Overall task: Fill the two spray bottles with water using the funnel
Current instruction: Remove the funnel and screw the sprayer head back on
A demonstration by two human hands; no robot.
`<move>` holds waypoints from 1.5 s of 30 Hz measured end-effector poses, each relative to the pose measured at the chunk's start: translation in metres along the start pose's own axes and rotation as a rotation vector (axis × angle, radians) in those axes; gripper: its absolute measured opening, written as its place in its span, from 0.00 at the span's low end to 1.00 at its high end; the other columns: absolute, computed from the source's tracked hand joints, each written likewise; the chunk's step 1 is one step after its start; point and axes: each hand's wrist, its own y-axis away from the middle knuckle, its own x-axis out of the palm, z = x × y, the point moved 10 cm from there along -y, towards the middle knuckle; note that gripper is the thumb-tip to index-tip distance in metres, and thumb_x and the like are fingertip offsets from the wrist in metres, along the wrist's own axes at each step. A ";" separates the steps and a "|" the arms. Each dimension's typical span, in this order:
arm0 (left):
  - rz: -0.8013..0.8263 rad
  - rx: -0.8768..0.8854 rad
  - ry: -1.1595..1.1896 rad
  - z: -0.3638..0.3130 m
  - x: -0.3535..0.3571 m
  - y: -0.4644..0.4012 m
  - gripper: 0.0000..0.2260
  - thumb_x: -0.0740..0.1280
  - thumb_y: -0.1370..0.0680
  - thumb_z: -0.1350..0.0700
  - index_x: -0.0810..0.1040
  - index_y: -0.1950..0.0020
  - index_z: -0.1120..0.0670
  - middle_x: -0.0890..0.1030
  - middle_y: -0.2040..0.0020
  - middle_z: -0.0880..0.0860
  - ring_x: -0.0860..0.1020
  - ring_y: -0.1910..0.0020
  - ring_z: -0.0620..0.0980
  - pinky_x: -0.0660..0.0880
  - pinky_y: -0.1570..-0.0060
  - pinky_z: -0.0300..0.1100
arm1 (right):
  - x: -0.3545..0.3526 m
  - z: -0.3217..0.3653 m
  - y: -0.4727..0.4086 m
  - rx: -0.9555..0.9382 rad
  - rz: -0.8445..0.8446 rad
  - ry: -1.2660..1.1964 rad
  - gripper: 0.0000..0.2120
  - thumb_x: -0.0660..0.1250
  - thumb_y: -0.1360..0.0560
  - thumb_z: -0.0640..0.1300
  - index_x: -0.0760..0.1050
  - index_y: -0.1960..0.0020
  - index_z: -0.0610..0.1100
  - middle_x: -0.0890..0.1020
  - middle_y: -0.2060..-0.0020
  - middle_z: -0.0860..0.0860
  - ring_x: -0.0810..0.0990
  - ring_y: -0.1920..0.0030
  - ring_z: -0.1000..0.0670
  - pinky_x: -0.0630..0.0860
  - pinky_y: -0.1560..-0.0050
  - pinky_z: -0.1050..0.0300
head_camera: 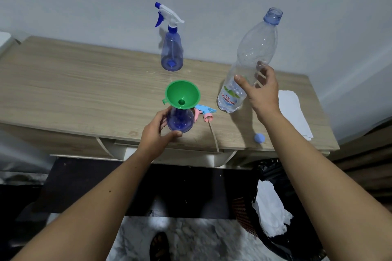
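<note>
A green funnel sits in the neck of the near blue spray bottle, which stands uncapped near the table's front edge. My left hand grips this bottle low down, thumb in front and fingers behind. Its pink and light blue spray head lies on the table just to the right, tube pointing toward me. A second blue spray bottle with its white and blue head on stands at the back. My right hand holds a large, uncapped, nearly empty water bottle standing at the right.
The wooden table stands against a white wall. The water bottle's blue cap lies near the front edge. White paper lies at the table's right end. A bin with a black bag stands on the floor, lower right.
</note>
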 end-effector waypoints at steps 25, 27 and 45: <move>-0.032 0.055 -0.034 -0.011 0.000 0.005 0.39 0.84 0.31 0.59 0.72 0.23 0.49 0.80 0.30 0.46 0.79 0.32 0.42 0.76 0.29 0.47 | 0.104 0.085 0.115 -0.771 0.319 0.397 0.04 0.78 0.27 0.39 0.87 0.52 0.44 0.83 0.54 0.50 0.82 0.52 0.46 0.78 0.50 0.47; -0.038 0.062 -0.035 -0.012 0.000 0.004 0.38 0.84 0.31 0.59 0.72 0.24 0.50 0.81 0.31 0.46 0.80 0.32 0.42 0.76 0.29 0.47 | 0.103 0.085 0.111 -0.758 0.321 0.387 0.04 0.78 0.26 0.39 0.87 0.52 0.44 0.83 0.54 0.50 0.82 0.52 0.46 0.79 0.50 0.46; -0.028 0.022 -0.025 -0.007 0.000 0.001 0.39 0.84 0.32 0.59 0.72 0.23 0.48 0.80 0.30 0.43 0.79 0.31 0.42 0.77 0.30 0.49 | 0.089 0.047 0.036 -0.298 0.012 0.153 0.04 0.75 0.24 0.41 0.84 0.50 0.46 0.85 0.58 0.49 0.80 0.62 0.56 0.77 0.56 0.64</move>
